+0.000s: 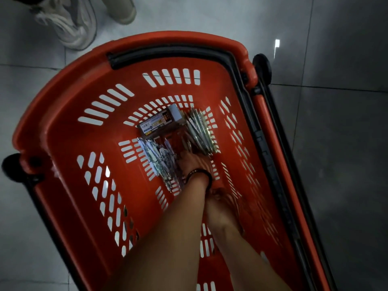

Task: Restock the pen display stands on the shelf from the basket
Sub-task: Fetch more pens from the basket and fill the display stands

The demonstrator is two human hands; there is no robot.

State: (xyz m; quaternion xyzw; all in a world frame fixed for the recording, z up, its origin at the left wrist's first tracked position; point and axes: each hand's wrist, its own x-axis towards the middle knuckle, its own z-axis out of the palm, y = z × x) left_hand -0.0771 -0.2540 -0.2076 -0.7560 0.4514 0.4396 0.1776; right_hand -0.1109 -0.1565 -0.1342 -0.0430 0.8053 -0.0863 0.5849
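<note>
I judge it early: pens (199,131) lie on the basket (69,133) floor beside a box (159,122). left hand (194,160) down among them, right hand (222,204) just behind. Blur, can't tell either grip. Nothing restocked in frame.

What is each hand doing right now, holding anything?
Left hand: down among the pens in the basket; grip cannot be told.
Right hand: blurred; cannot be told.
</note>
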